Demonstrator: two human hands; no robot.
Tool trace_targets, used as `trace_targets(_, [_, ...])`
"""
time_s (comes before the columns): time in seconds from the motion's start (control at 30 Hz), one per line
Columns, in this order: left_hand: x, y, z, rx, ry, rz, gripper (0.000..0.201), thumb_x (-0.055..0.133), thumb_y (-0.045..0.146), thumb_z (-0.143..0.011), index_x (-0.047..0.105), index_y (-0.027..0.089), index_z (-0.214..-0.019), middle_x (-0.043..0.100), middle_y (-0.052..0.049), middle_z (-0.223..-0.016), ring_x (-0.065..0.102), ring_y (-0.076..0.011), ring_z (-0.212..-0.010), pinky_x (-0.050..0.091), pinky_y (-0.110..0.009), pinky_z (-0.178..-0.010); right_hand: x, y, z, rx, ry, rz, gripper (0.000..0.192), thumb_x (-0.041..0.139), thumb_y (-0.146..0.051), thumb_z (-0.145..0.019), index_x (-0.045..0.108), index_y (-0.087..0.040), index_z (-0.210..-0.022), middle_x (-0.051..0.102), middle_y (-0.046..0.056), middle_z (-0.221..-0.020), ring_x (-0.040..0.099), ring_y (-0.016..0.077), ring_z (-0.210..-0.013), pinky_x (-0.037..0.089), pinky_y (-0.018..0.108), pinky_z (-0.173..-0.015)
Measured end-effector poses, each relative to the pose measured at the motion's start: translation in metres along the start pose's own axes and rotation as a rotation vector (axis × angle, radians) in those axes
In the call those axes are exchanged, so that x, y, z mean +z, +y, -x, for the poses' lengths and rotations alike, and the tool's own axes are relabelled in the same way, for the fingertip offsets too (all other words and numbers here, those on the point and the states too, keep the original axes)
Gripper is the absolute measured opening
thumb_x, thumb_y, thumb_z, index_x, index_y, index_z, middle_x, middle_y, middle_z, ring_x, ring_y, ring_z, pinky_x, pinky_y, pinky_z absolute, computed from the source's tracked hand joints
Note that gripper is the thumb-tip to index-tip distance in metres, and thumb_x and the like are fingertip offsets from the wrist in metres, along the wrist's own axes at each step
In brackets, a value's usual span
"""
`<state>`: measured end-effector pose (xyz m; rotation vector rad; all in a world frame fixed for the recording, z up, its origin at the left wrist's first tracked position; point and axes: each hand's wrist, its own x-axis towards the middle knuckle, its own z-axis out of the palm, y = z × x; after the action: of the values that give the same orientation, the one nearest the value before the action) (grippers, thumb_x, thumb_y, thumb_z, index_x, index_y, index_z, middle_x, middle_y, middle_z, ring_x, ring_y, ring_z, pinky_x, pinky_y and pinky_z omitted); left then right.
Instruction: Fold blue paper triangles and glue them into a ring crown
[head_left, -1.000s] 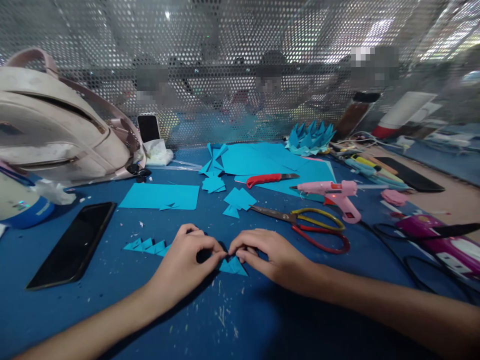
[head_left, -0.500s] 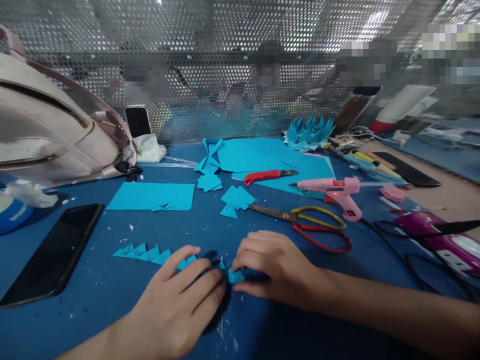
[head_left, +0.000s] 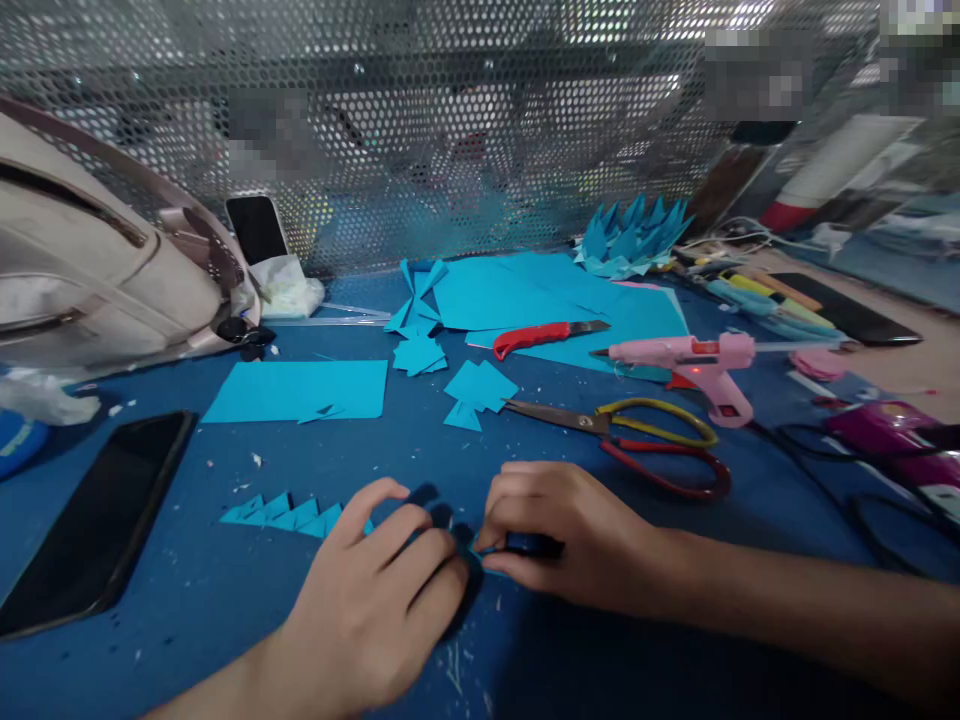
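Observation:
A strip of folded blue paper triangles (head_left: pixel 289 513) lies on the table and runs under my left hand (head_left: pixel 386 595). That hand is closed over the strip with curved fingers; its thumb is hidden. Just to the right, my right hand (head_left: pixel 559 525) pinches the strip's right end between thumb and fingers. Only a little blue paper shows at those fingertips. Beyond the hands lie several small cut paper pieces (head_left: pixel 480 385), touched by the tip of the scissors (head_left: pixel 570 418), whose handles are yellow and red.
Behind are blue paper sheets (head_left: pixel 517 290), a red-handled knife (head_left: pixel 532 338), a pink glue gun (head_left: pixel 697 352) and a pointed paper flower (head_left: pixel 634 238). A blue rectangle of paper (head_left: pixel 292 390), a phone (head_left: pixel 97 520) and a bag (head_left: pixel 97 250) stand left. A purple power strip (head_left: pixel 892 440) lies right.
The view has shifted slightly. My right fingers have closed further over the strip's end, so less blue paper shows there. Both hands stay close together on the strip.

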<state>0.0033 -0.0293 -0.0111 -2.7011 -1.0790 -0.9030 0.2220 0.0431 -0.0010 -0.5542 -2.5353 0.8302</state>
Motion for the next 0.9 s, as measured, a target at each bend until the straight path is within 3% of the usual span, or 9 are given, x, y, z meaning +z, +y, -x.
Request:
trace_targets(0.53, [0.002, 0.002, -0.002, 0.007, 0.021, 0.008, 0.033, 0.042, 0.014, -0.102, 0.071, 0.015, -0.086, 0.073, -0.001, -0.081, 0.058, -0.0158, -0.079, 0.028, -0.039, -0.104, 0.007, 0.002, 0.007, -0.121, 0.004, 0.213, 0.012, 0.062, -0.025, -0.093, 0.068, -0.017, -0.086, 0.065, 0.002, -0.079, 0.055, 0.0142, -0.072, 0.043, 0.026, -0.066])
trace_targets(0.73, [-0.004, 0.005, 0.002, 0.031, 0.004, -0.010, 0.036, 0.041, 0.015, -0.103, 0.074, 0.016, -0.087, 0.075, -0.001, -0.086, 0.060, -0.0157, -0.083, 0.026, -0.037, -0.109, 0.001, -0.002, 0.008, -0.242, -0.010, 0.377, 0.016, 0.054, -0.025, -0.098, 0.065, -0.019, -0.089, 0.064, 0.001, -0.084, 0.050, 0.0130, -0.073, 0.042, 0.025, -0.071])
trace_targets(0.9, [-0.002, 0.004, 0.002, 0.009, 0.016, 0.003, 0.038, 0.038, 0.016, -0.103, 0.073, 0.016, -0.087, 0.073, -0.001, -0.079, 0.059, -0.0150, -0.078, 0.028, -0.037, -0.106, 0.001, -0.007, 0.008, -0.277, 0.003, 0.497, 0.018, 0.053, -0.019, -0.097, 0.060, -0.017, -0.081, 0.060, 0.000, -0.079, 0.047, 0.0132, -0.069, 0.037, 0.028, -0.063])
